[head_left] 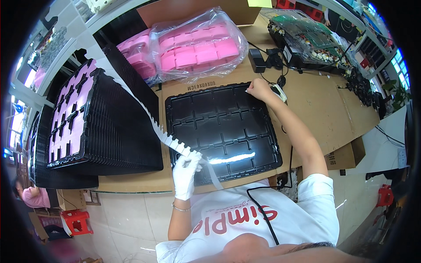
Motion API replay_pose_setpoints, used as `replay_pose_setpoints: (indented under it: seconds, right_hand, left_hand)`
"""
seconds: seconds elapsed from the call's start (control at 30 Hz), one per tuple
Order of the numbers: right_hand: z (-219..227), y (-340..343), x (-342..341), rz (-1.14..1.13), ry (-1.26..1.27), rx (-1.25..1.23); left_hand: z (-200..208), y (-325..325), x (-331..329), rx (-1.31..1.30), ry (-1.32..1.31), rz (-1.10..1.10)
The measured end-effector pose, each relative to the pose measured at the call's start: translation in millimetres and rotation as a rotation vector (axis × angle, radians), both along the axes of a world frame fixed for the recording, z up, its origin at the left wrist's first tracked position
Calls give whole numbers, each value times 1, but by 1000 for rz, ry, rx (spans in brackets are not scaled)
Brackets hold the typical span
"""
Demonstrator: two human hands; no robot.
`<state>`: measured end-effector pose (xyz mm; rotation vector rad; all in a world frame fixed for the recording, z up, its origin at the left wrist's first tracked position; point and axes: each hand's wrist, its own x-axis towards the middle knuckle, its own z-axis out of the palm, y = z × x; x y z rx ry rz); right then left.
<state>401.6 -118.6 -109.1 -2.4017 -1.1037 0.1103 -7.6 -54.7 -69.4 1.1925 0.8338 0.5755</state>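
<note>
A black plastic tray with several shallow compartments lies flat in front of me on the cardboard-covered table. My left hand, in a white glove, pinches a long white strip with small tab-like pieces along its edge. The strip runs up to the far left, and its translucent tail hangs past the fingers over the tray's near edge. My bare right hand is at the tray's far right corner, fingers closed. A tiny pale spot shows at its fingertips; whether it is held cannot be made out.
Tall stacks of black trays stand at left, the top one lined with pink sheet. Behind lie pink foam pieces in a clear bag. A black power adapter with cables and a bin of wired circuit boards sit at far right.
</note>
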Motion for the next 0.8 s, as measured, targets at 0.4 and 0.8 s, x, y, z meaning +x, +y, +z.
replay_pose_setpoints:
  seconds: [0.4,0.8]
  right_hand:
    - [8,-7,-13,71,73,40]
    - [47,-50,-121,226,1563,830]
  left_hand:
    - [1,0,0,16,27,-2]
    - [11,-6,-10,-58,-12,10]
